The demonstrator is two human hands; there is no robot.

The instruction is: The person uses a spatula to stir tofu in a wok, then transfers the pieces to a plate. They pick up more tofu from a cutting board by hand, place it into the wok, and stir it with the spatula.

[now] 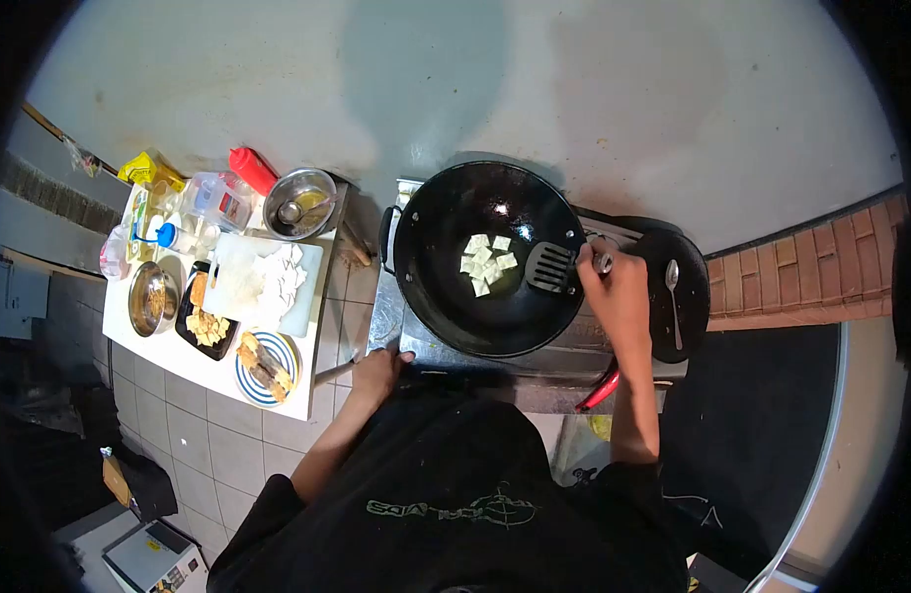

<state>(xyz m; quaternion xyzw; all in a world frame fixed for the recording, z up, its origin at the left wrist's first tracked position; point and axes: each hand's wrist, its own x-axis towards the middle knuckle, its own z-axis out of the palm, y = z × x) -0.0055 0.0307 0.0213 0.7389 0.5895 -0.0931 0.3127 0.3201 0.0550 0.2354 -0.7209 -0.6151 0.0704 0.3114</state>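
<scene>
A black wok (pixel 446 306) sits on the stove, with several pale cubes (pixel 487 265) that look like tofu clustered in a little oil at its middle. My right hand (pixel 611 277) is closed around the handle of a black slotted spatula (pixel 550 267). The spatula's head is inside the wok, to the right of the cubes and apart from them. My left hand (pixel 378 372) is at the front left corner of the metal stove (pixel 426 348), its fingers curled on the edge.
Right of the wok lies a black pan (pixel 688 267) with a spoon (pixel 673 296) on it; a red handle (pixel 600 389) juts forward. The white side table (pixel 129 331) holds a cutting board (pixel 297 316), a steel bowl (pixel 322 183), a striped plate (pixel 243 381), a black tray (pixel 186 331) and bottles.
</scene>
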